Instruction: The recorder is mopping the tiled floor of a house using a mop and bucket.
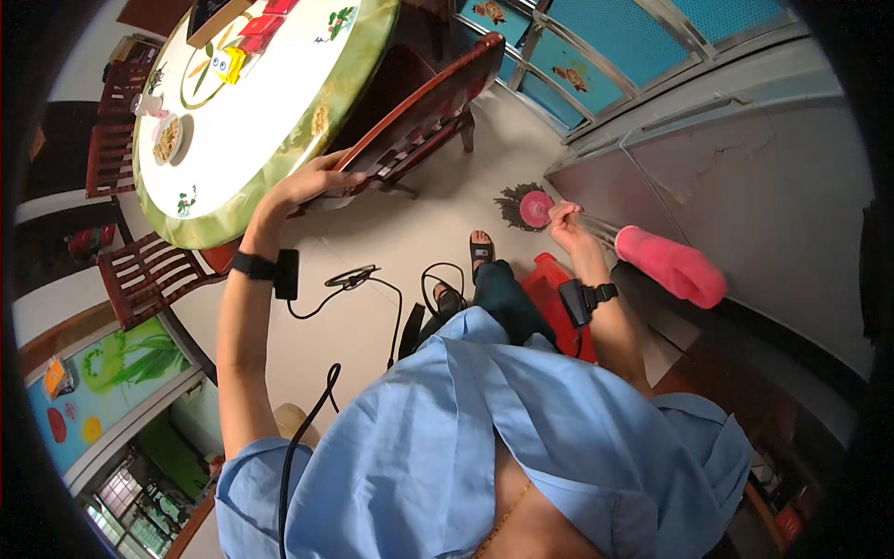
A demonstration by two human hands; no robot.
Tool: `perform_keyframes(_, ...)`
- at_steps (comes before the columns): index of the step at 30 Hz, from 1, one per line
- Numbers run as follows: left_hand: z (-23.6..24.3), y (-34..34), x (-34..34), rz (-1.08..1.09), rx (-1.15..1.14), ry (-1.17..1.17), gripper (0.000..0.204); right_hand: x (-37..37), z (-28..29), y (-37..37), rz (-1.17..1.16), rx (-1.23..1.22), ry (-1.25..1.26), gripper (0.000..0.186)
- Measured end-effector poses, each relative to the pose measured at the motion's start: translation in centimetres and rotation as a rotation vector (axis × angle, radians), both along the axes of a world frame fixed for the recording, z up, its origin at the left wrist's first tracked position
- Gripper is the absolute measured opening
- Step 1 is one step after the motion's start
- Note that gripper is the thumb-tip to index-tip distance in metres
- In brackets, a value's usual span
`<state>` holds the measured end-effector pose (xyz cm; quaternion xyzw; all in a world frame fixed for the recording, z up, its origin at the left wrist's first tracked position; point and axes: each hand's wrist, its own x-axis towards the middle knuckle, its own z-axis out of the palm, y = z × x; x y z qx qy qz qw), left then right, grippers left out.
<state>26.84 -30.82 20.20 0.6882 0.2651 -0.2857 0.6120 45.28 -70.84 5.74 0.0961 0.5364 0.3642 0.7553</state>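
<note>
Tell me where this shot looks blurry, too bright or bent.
In the head view, the white tabletop is nearly washed out; in the head view, the broom's pink end looks smeared; the head view's rim falls to black, and the grey panel near it looks bowed.

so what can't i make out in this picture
All in the head view:
Left hand: some fingers, hidden by the chair back it grips.
Red plastic thing: its full shape, partly covered by the right forearm and trouser leg.
Box: cut off by the top edge.
Bowl: its food is too small to identify.
</note>
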Motion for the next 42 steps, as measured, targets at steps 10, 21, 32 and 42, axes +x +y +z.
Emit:
perform_keyframes(10, 1.3, -1.5, -13.2, -0.151, 0.141, -0.111, 0.073, -1.4, 0.8, -1.0, -0.042, -0.106, 0.025, 0.028)
perform_keyframes(21, 2.2, -8.0, -25.4, 0.156, 0.170, 0.053, 0.096, -4.4, -2.8, -1.3, 0.039, -0.001, -0.021, 0.021)
perform_keyframes(32, 3.7, -8.5, -24.5, 0.220, 0.264, -0.005, 0.072, -6.7, 0.9, 1.7, 0.511, -0.389, -0.487, 0.017)
perform_keyframes(42, 3.2, -8.5, -24.2, 0.114, 0.764, -0.063, 0.070, -1.5, -2.4, 5.5, 0.724, -0.103, -0.911, 0.012)
